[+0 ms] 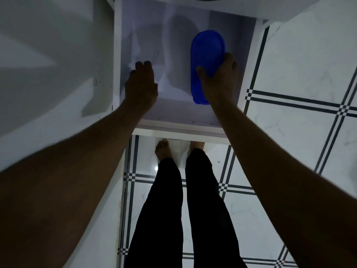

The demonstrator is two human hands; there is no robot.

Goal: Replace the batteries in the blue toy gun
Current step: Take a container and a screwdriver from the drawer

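A blue oval lidded box [206, 55] lies in an open white drawer [179, 126], at its right side. My right hand [220, 78] grips the box's near end, thumb on the lid. My left hand [141, 84] reaches flat into the left half of the drawer with its fingers together and nothing in it. Just beyond its fingertips lies a thin metal pin or screwdriver [155, 57]. No blue toy gun and no batteries are in sight.
The drawer sticks out of a white cabinet [58, 74] that fills the left side. Below it is a white tiled floor [289, 74] with dark grid lines. My legs in black trousers [173, 209] and bare feet stand right under the drawer front.
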